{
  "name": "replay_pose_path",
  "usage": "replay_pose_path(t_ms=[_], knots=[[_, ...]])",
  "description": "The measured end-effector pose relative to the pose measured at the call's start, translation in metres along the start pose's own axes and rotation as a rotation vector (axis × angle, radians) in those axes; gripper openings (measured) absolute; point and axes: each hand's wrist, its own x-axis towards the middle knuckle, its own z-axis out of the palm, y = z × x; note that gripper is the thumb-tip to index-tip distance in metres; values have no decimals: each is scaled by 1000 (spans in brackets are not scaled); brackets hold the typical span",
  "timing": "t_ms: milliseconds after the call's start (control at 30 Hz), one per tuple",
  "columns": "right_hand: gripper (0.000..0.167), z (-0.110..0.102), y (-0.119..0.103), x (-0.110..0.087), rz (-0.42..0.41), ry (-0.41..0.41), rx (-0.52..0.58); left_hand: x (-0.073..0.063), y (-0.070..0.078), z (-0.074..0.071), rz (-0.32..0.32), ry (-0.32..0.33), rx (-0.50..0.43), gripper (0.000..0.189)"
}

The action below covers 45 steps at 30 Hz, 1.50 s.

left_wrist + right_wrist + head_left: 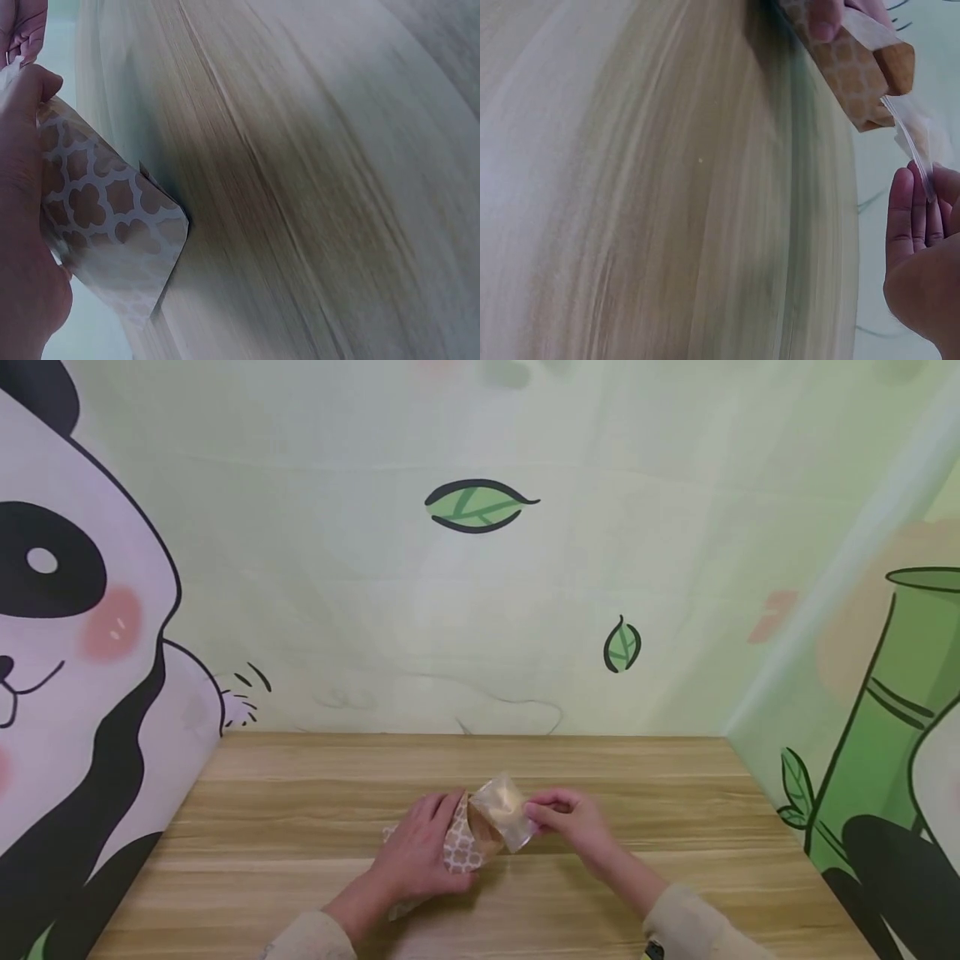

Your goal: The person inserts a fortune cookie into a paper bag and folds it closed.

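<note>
A brown paper bag with a white lattice pattern (461, 847) lies tilted above the table, its mouth gaping toward the right. My left hand (420, 852) grips the bag around its body; the bag's folded lower end (120, 217) shows in the left wrist view. At the mouth is a small clear plastic packet (504, 810) with something pale yellowish inside, too blurred to name. My right hand (573, 822) pinches the packet's right edge between thumb and fingers. In the right wrist view the packet (915, 139) appears edge-on, close to the bag's opening.
The wood-grain table (675, 793) extends around both hands. Behind it hangs a pale green backdrop (337, 568) with a printed panda, leaves and bamboo, meeting the table's back edge.
</note>
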Motion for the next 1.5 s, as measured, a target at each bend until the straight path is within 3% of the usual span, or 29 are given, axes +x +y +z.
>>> replay_pose_path(t_ms=[367,700,967,1200,1500], knots=[[23,10,-5,11,-10,-2,-132,1,5,2,-32,19,30,118],[22,22,-9,16,-22,11,-89,3,8,9,-78,42,82,120],[16,35,-6,18,-12,90,-94,3,6,15,-123,36,59,124],[15,44,1,15,-57,130,-89,3,6,14,-132,61,54,122],[18,44,3,5,-89,49,-207,3,6,14,-127,63,83,123]])
